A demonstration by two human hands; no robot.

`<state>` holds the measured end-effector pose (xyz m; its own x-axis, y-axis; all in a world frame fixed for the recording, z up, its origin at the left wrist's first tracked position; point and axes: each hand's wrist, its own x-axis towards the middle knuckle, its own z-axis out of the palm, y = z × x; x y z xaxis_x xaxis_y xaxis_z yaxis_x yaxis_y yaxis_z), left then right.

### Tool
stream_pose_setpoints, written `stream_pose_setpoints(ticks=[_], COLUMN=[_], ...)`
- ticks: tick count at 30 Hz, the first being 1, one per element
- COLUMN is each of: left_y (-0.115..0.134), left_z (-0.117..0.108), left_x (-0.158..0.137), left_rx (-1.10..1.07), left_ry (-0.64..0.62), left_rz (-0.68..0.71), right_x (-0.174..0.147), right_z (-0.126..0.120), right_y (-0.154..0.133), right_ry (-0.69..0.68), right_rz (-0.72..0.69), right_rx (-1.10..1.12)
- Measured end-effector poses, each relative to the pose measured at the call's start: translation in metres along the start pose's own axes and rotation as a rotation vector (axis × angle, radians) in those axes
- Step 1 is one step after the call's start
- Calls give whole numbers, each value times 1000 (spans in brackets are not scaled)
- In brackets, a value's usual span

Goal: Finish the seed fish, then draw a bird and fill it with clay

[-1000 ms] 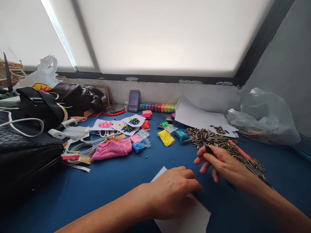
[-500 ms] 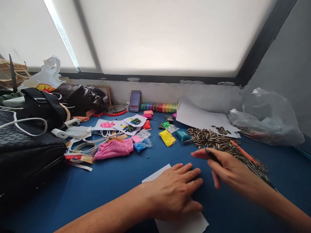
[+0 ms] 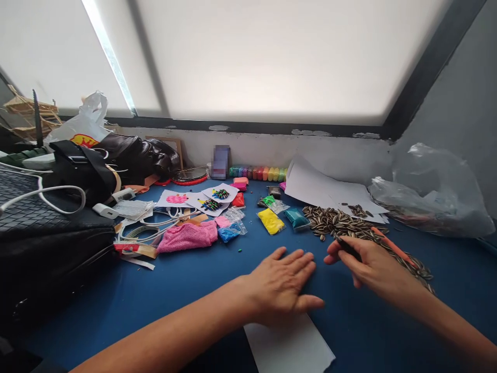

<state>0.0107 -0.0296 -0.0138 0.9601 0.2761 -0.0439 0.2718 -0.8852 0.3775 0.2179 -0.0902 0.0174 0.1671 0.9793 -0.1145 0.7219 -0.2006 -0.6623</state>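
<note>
Your left hand [image 3: 285, 285] is lying palm down with its fingers fanned apart and its thumb standing out to the right, gripping nothing; its palm side is covering the far end of a thin, plain white sheet of paper [image 3: 293, 342], though whether it is pressing cannot be told. The sheet is resting on the smooth blue tabletop [image 3: 186, 300] directly in front of you, its near part showing below that hand. Your right hand [image 3: 359, 261] is closing thumb and fingers on a slim black pen [image 3: 348, 248], just short of the heap of striped black-and-white sunflower seeds [image 3: 330, 220]. In handling, the sheet is probably going to be light, limp and easily creased, sliding readily on the tabletop, so a flat palm or a soft pinch at an edge is suiting it best; the pen is likely proving light, stiff and somewhat slick, calling for a hold near its writing end. Compared with half a second earlier, your left fingers are reaching farther beyond the sheet, whose far-left corner, then visible, is now hiding beneath hand and forearm, while your right hand is keeping its hold on the pen.
</note>
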Motion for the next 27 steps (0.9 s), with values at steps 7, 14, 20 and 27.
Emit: stream_pose_setpoints(ticks=[7,14,20,27], left_y=[-5,7,-10,-15], left_z=[-2,-4,0,-2], left_x=[-29,-8,-6,-42], left_rx=[236,129,113,333], left_ry=[48,104,4,62], left_rz=[-343,-70,-157,-487], right_x=[-3,-4,-7,-26], right_z=[13,8,14,31], right_y=[4,1,-5,-17], right_ry=[-137,-17,-53,-285], right_rz=[-56,-90,-72,-85], right_rx=[-37,-167,-257,-222])
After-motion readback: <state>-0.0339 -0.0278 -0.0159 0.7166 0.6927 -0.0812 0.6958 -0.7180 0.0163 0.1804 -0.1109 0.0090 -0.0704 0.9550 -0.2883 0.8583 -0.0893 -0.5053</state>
